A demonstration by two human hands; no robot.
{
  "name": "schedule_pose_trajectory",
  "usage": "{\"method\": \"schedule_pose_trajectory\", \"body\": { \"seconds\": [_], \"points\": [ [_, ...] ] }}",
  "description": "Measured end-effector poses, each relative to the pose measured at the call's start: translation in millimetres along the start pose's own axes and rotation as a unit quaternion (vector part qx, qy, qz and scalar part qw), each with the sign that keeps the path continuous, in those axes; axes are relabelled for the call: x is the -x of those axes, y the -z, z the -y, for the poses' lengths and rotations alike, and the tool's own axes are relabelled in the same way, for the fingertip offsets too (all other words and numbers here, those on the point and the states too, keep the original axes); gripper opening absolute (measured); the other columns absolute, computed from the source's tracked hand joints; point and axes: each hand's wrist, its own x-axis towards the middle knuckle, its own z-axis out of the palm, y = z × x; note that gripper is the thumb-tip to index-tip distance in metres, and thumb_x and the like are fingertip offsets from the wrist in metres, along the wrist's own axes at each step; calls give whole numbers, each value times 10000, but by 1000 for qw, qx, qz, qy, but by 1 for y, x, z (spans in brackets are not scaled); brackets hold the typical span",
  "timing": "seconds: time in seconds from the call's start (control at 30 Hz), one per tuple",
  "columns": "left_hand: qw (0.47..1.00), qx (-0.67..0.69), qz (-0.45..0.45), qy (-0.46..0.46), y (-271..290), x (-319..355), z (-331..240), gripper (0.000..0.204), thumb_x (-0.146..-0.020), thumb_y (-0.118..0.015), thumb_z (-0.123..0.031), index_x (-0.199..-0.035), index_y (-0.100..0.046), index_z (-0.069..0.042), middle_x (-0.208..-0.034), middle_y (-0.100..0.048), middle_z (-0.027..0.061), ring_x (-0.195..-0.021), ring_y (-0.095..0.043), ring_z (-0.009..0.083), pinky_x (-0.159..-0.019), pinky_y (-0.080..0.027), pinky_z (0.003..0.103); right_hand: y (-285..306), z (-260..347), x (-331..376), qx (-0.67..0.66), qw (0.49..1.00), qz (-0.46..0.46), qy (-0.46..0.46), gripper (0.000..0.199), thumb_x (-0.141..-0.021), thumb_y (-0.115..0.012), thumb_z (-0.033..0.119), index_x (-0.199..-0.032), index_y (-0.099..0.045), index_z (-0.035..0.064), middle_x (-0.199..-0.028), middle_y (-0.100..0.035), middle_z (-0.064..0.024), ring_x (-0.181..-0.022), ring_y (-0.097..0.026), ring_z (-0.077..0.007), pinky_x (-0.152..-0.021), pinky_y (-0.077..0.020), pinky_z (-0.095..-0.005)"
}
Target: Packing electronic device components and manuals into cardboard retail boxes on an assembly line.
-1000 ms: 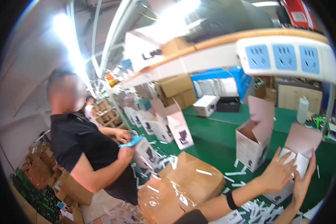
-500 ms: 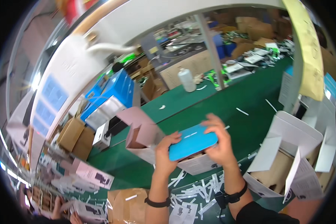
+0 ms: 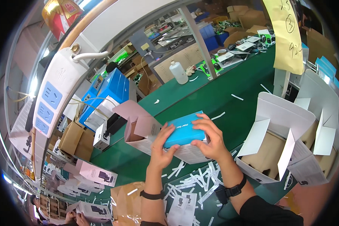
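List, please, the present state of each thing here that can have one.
Small blue box: top shut, between left hand and right hand
Pink box: open
Right boxes: open
Bottle: upright
Power strip: visible sockets empty
Paper strips: scattered
Yellow sheet: hanging
Wristbands: worn

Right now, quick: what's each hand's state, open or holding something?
Left hand: holding the left side of the blue box.
Right hand: holding its right side, fingers partly over the top.
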Motion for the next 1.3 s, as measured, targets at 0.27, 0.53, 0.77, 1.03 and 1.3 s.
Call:
{"method": "schedule_pose_trajectory", "body": {
  "seconds": [0.27,0.53,0.77,1.03,1.3],
  "points": [
    [997,-41,-21,-56,-12,-7,-10,417,-860,-752,-115,-1275,-748,-159,-1475,-585,135,-1482,-375,465,-1172,-380,530,7,-1,-4,33,998,-11,57,219,-807,-804,50,-1009,-729,12,-1245,-672,-162,-1315,-548,-446,-1078,-452,-531],
    [934,-326,6,-145,-13,11,-14,690,-848,-768,-267,-1475,-545,-86,-1539,-522,110,-1470,-392,416,-1175,-308,620,2,-7,6,120,985,-76,94,195,-897,-760,202,-917,-730,11,-1122,-736,-157,-1248,-598,-414,-1076,-450,-525],
    [932,-260,-88,-237,-73,11,-21,796,-776,-769,-275,-1443,-503,68,-1484,-527,240,-1447,-425,441,-1202,-296,600,37,-26,24,180,972,-56,140,183,-968,-698,169,-995,-693,-12,-1103,-707,-179,-1212,-604,-427,-1075,-457,-560],
    [948,-162,-177,-211,-98,-7,-22,631,-785,-743,-197,-1310,-577,110,-1352,-589,250,-1291,-552,426,-1090,-401,572,33,-28,10,174,982,-39,56,240,-981,-698,180,-1071,-731,-41,-1167,-720,-175,-1273,-590,-404,-1088,-460,-496],
    [947,-163,-193,-196,-100,-9,-24,580,-825,-725,-146,-1336,-579,87,-1389,-572,243,-1319,-545,400,-1113,-362,584,30,-13,3,220,973,-34,58,237,-981,-696,174,-1053,-748,-46,-1132,-742,-168,-1250,-604,-423,-1084,-470,-500]
  ]
}}
